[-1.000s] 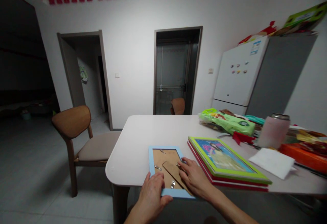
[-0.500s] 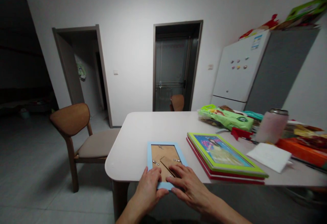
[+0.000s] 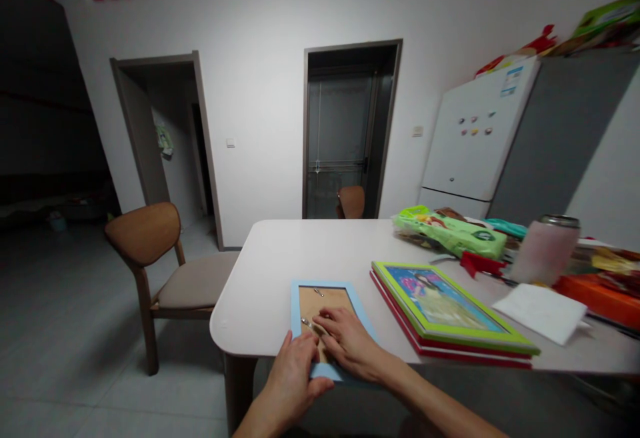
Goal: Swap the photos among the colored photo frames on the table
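A light blue picture frame (image 3: 300, 291) lies face down at the near edge of the white table (image 3: 310, 245), its brown backing board up with small metal clips. My left hand (image 3: 295, 371) grips the frame's near left corner, fingers on the backing and thumb over the front edge. My right hand (image 3: 347, 341) lies on the backing board, fingers bent and pressing near a clip at the left side. The backing's stand flap is hidden under my right hand.
A green-framed picture (image 3: 440, 301) rests on a red frame to the right. Beyond are a white cloth (image 3: 540, 305), a pink flask (image 3: 545, 248), a green packet (image 3: 450, 231) and clutter. A wooden chair (image 3: 165, 271) stands left of the table; a fridge (image 3: 480, 138) is behind.
My right hand has slid from the frame's right side across the backing toward the left clips. My left hand stayed on the near left corner. The view shifted slightly.
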The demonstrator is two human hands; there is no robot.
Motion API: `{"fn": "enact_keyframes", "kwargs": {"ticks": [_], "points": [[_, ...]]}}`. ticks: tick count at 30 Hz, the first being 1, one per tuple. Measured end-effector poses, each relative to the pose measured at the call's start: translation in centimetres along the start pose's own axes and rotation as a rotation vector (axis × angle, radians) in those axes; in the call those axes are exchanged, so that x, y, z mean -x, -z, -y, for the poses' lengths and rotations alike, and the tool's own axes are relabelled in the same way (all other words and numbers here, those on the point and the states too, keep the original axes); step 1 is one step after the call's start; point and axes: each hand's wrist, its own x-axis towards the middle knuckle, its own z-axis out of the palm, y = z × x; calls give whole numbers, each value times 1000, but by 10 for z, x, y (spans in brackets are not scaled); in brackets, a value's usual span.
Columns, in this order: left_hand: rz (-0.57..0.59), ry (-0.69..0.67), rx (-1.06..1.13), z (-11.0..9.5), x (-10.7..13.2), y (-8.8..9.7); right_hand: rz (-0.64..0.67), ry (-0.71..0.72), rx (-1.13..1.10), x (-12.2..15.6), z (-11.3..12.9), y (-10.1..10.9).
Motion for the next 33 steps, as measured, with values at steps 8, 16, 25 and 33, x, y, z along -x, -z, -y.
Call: {"fn": "enact_keyframes", "kwargs": {"ticks": [8,16,25,33], "points": [[13,-5,46,1,3,2,115,62,150,-25,0,-13],[11,19,67,-4,3,7,64,43,119,-27,-3,-16],[66,37,41,-1,11,-1,-102,-428,95,-67,-48,-22],[88,56,19,-4,11,6,-145,-593,84,-79,-56,-29]]}}
